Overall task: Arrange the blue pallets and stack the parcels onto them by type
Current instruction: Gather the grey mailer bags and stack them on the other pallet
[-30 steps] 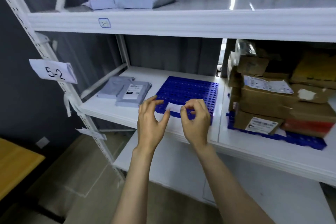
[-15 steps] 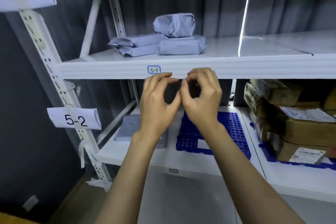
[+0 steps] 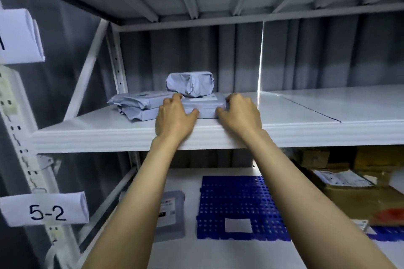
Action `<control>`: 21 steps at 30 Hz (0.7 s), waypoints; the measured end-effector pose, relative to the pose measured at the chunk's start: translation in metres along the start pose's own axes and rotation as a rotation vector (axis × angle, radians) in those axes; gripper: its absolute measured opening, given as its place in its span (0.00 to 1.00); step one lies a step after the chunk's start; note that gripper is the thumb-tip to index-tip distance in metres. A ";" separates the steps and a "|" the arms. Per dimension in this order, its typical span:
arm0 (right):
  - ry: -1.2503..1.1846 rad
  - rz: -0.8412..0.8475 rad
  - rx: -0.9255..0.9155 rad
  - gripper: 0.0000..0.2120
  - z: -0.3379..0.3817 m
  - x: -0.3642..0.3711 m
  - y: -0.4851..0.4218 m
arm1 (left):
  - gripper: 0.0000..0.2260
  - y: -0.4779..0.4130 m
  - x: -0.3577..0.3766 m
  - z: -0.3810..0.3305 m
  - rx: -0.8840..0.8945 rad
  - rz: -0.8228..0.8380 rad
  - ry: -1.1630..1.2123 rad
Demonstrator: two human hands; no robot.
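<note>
On the upper shelf (image 3: 306,131) lies a flat grey bagged parcel (image 3: 205,106) with a lumpy grey parcel (image 3: 189,83) on top of it. My left hand (image 3: 175,116) grips the flat parcel's left end and my right hand (image 3: 239,113) grips its right end. Two more flat grey parcels (image 3: 140,105) are stacked just to the left. On the lower shelf a blue pallet (image 3: 238,205) lies bare except for a small white slip (image 3: 238,225). A second blue pallet (image 3: 384,233) at the right carries cardboard boxes (image 3: 358,199).
A grey bagged parcel (image 3: 171,214) lies on the lower shelf left of the bare pallet. Paper tags, one marked 5-2 (image 3: 47,212), hang on the left upright (image 3: 17,137). The shelf above sits close overhead. A dark curtain hangs behind the rack.
Both hands rose from in front of the shelf edge to the upper shelf and took hold of the flat grey parcel. The view tilted upward. The white slip now lies on the bare pallet.
</note>
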State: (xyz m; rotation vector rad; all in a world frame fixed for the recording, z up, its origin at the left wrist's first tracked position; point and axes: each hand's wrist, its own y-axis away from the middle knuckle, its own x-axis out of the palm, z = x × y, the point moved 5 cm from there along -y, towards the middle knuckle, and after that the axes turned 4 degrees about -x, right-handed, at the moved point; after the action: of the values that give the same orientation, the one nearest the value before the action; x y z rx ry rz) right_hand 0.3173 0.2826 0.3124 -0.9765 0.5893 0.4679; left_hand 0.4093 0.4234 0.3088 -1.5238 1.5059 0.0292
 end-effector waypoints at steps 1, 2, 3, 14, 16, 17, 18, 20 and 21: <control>0.002 -0.003 -0.002 0.15 0.000 0.001 0.000 | 0.24 0.000 0.003 0.000 -0.004 0.000 -0.006; -0.002 -0.013 -0.002 0.15 -0.001 0.001 0.000 | 0.24 0.000 0.005 0.000 0.002 -0.010 -0.005; -0.011 -0.023 -0.003 0.15 0.000 0.001 -0.001 | 0.24 0.001 0.005 -0.001 0.014 -0.023 -0.002; -0.313 -0.225 0.046 0.14 -0.003 -0.011 0.008 | 0.19 0.003 -0.010 0.002 -0.085 -0.097 0.335; -0.373 -0.290 0.074 0.12 -0.004 -0.015 0.012 | 0.15 0.005 -0.012 0.001 -0.113 -0.070 0.406; -0.405 -0.327 0.091 0.10 -0.004 -0.017 0.016 | 0.14 0.007 -0.013 0.000 -0.120 -0.056 0.442; -0.434 -0.367 0.109 0.08 -0.005 -0.019 0.020 | 0.12 0.009 -0.013 -0.002 -0.123 -0.050 0.481; -0.481 -0.450 0.133 0.06 -0.005 -0.022 0.031 | 0.09 0.018 -0.016 -0.004 -0.136 -0.072 0.552; -0.509 -0.491 0.140 0.05 -0.005 -0.023 0.038 | 0.08 0.023 -0.018 -0.004 -0.145 -0.097 0.596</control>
State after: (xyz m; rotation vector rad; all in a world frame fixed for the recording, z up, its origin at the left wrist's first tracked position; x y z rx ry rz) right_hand 0.2755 0.2944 0.3014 -0.7913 -0.0809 0.2151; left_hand 0.3851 0.4394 0.3084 -1.8194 1.9170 -0.4142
